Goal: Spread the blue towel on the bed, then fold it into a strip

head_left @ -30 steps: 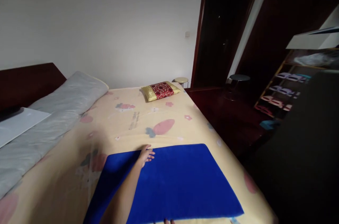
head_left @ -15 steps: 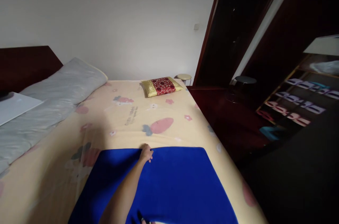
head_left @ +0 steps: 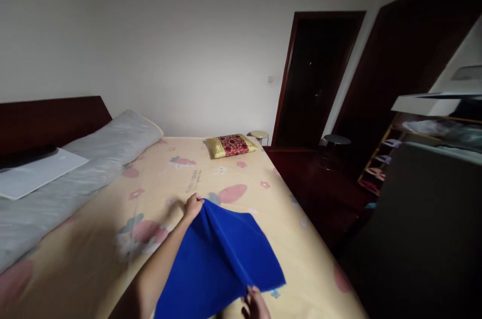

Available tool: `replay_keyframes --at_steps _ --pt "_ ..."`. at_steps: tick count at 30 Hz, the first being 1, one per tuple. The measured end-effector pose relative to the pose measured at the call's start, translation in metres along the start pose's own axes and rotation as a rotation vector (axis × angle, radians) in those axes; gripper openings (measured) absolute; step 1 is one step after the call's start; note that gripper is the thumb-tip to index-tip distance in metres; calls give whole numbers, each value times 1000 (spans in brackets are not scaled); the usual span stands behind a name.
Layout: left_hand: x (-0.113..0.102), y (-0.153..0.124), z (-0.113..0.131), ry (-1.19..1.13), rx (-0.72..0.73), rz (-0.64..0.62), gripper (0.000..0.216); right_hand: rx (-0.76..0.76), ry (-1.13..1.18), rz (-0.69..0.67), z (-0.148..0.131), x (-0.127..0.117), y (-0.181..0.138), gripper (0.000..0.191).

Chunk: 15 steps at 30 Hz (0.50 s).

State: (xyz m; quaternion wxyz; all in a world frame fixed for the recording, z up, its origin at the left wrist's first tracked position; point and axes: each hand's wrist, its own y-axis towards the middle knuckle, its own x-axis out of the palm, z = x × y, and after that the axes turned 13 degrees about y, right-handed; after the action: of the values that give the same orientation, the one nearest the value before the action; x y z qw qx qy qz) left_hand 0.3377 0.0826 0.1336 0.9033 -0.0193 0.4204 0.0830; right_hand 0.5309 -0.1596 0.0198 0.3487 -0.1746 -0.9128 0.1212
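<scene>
A bright blue cloth (head_left: 222, 258) hangs bunched above a bed with a pale yellow sheet (head_left: 158, 193) printed with pink shapes. My left hand (head_left: 193, 206) is closed on the cloth's far edge and holds it up off the sheet. At the bottom of the view, my right hand (head_left: 255, 304) grips the cloth's near edge, its fingers only partly showing.
A long grey pillow (head_left: 94, 153) lies along the dark headboard at the left, with a white flat object (head_left: 35, 176) on it. A small red and gold cushion (head_left: 230, 145) sits at the bed's far corner. Stools, a dark doorway and shelves stand to the right.
The blue cloth lay flat on the bed with my left hand resting on its far edge. Now both hands have lifted it, and it is bunched.
</scene>
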Motion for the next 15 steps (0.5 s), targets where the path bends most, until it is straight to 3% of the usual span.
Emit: replay_keyframes --at_steps 2,6,8,11,15 --pt "-34 -15 -1 -131 13 41 23 -120 33 93 -35 14 -2 42" --pt "-95 -68 -10 -405 66 93 27 -375 -87 -46 -111 49 -22 39" --pt "-119 -102 -17 -522 85 88 35 -445 -160 -19 -143 62 -33 41" --pt "-144 -151 -32 -640 106 49 55 -483 -226 -21 -173 67 -48 54" --pt "-157 -195 -53 -645 95 32 43 -491 -354 -176 -186 51 -63 48"
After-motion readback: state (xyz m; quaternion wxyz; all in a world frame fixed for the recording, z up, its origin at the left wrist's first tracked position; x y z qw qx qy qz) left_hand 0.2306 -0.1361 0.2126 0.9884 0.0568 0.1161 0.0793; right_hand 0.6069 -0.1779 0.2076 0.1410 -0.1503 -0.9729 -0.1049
